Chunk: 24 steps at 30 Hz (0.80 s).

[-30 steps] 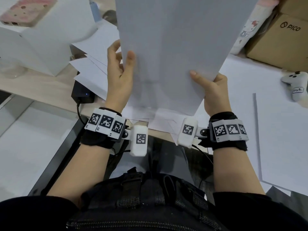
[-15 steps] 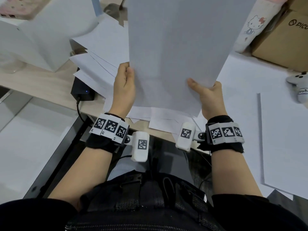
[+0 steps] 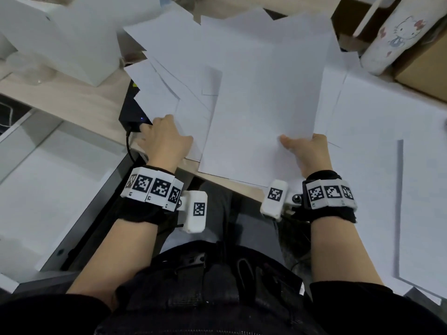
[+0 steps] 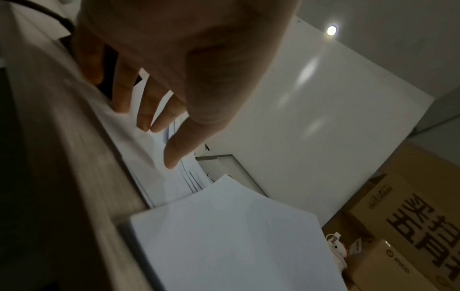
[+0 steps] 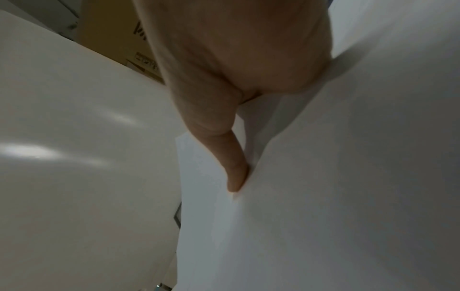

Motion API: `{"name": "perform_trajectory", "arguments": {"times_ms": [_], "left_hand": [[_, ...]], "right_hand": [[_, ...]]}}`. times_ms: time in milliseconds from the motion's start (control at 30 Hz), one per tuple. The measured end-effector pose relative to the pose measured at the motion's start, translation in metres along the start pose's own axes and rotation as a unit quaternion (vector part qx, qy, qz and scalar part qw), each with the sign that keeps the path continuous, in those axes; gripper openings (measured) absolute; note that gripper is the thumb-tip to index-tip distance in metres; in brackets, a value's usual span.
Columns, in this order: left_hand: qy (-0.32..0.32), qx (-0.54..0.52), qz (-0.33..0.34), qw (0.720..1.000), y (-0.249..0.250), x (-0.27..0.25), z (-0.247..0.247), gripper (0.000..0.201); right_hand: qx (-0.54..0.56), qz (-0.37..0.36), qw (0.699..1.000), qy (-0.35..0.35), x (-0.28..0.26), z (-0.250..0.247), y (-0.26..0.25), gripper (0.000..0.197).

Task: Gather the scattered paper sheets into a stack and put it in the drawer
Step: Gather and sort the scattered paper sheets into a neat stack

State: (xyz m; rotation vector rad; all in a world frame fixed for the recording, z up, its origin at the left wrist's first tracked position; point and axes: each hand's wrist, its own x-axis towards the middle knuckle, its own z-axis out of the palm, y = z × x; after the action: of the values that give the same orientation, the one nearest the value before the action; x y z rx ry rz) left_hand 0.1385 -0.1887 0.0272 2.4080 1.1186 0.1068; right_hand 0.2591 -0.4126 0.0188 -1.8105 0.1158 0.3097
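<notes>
A pale wooden table (image 3: 72, 102) is carrying white paper sheets fanned across it, with cardboard boxes (image 3: 425, 68) standing at the far right. The right hand (image 3: 307, 151) is pinching the near edge of the gathered stack (image 3: 261, 112), thumb on top, its long axis running away from the person. The left hand (image 3: 164, 139) is resting with relaxed fingers on the loose sheets (image 3: 164, 93) just left of the stack, so it is the nearer one for sliding them rightward. The drawer cannot be identified.
</notes>
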Motion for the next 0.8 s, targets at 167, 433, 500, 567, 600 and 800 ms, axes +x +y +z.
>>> {"name": "perform_trajectory", "arguments": {"times_ms": [167, 433, 500, 567, 600, 800], "left_hand": [[-0.007, -0.062, -0.003, 0.998, -0.001, 0.003, 0.005, 0.061], [0.018, -0.251, 0.058, 0.966, 0.005, -0.005, -0.002, 0.027], [-0.008, -0.260, 0.063, 0.964, 0.007, -0.007, -0.002, 0.026], [-0.008, -0.294, 0.059, 0.954, 0.008, -0.008, -0.006, 0.020], [0.006, -0.317, 0.060, 0.946, 0.009, -0.008, -0.008, 0.018], [0.137, -0.408, 0.067, 0.900, 0.018, -0.005, -0.032, 0.018]], "right_hand": [[0.007, 0.019, 1.000, -0.003, -0.003, -0.002, 0.001, 0.014], [0.008, 0.032, 0.999, -0.006, -0.005, -0.002, -0.001, 0.019], [0.011, 0.033, 0.999, -0.007, -0.006, -0.001, -0.002, 0.022], [0.017, 0.040, 0.999, -0.004, -0.009, -0.001, -0.005, 0.023], [0.018, 0.046, 0.999, -0.004, -0.010, -0.001, -0.006, 0.024], [0.056, 0.054, 0.997, -0.001, -0.026, -0.009, -0.023, 0.056]]}}
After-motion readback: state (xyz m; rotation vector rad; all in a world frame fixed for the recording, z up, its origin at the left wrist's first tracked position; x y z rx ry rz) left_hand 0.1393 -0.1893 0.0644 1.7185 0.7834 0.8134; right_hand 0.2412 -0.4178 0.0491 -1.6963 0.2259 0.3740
